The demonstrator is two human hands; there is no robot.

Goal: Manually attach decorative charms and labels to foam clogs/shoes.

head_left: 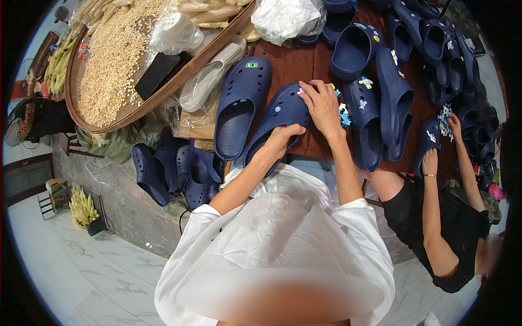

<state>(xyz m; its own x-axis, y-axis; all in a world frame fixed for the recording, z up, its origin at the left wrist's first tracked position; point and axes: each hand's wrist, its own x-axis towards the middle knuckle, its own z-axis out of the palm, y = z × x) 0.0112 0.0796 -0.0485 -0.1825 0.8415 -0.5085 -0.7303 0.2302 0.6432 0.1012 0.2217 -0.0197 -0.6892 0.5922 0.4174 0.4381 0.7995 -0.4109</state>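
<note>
At the table [296, 65], a navy clog [284, 108] is clasped by its rim in the left hand [283, 141], seemingly steadied for the right hand [323, 108], whose bent fingers touch its upper, their grip unclear.

A reddish-brown tabletop [294, 64] carried a navy clog with a green charm [243, 104]. Beyond that clog, slightly to its right, lay a crumpled white plastic bag [287, 19]. Well to its right, past a bare stretch, many other navy clogs [392, 81] crowded together; small colourful charms [344, 115] lay nearer it on that side.
</note>
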